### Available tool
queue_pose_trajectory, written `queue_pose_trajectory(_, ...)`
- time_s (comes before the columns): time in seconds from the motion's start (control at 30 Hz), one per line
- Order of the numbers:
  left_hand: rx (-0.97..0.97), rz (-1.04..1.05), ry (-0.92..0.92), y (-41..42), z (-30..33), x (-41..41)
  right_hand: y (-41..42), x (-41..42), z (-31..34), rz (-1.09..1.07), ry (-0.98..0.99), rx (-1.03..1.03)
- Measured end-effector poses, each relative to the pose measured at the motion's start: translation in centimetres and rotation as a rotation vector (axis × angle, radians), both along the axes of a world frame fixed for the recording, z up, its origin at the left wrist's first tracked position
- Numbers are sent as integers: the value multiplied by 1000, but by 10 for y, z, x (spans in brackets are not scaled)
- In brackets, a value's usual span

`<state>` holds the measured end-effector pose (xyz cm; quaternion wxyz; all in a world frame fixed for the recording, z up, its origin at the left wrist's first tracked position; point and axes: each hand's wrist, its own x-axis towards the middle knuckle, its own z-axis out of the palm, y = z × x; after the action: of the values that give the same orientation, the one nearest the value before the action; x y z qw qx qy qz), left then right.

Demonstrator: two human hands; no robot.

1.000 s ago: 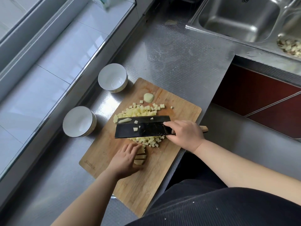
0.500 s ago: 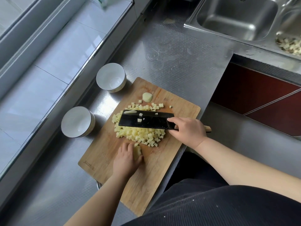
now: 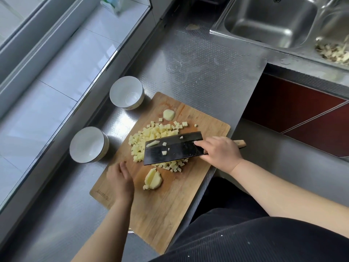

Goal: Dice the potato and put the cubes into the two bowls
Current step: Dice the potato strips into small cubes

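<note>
So the steel tabletop takes up most of the shot, with a sink in the far right corner and some pale scraps in the basin next to it, partly cut off by the frame edge. The wooden cutting board sits angled near the tabletop's front edge.

Two white bowls sit just off the board's left side: the far bowl near the board's top corner and the near bowl a bit closer to the person. Both look empty.

The right hand is wrapped around the cleaver where blade meets handle, index finger stretched along the top of the blade. The blade lies tilted over the pile of potato cubes, hiding the middle of it, and a few bits are stuck to the steel.

The left hand is blurry, fingers loosely extended and together, hovering over the board's left edge, gripping nothing as far as I can see.

A half-cut potato chunk lies just right of that hand, not touching it. A small rounded end piece sits at the far side of the pile.
</note>
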<state>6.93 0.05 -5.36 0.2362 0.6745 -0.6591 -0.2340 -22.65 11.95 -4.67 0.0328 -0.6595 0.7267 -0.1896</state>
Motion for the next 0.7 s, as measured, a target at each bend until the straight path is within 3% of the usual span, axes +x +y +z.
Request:
queue_pose_trajectory(0.07,39,-116,-34,-17,13,-13,0,1,1,21,6,0)
queue_pose_trajectory(0.2,131,-559,-302,-37,30,-47,2,3,3,78,23,7)
queue_pose_trajectory(0.33,210,-674,-400,-49,30,-58,7,0,5,139,30,12)
queue_pose_trajectory(0.5,349,-623,-376,-51,29,-61,12,0,0,172,6,35)
queue_pose_trajectory(0.7,261,-171,-82,-50,28,-34,16,-1,-2,81,-12,52)
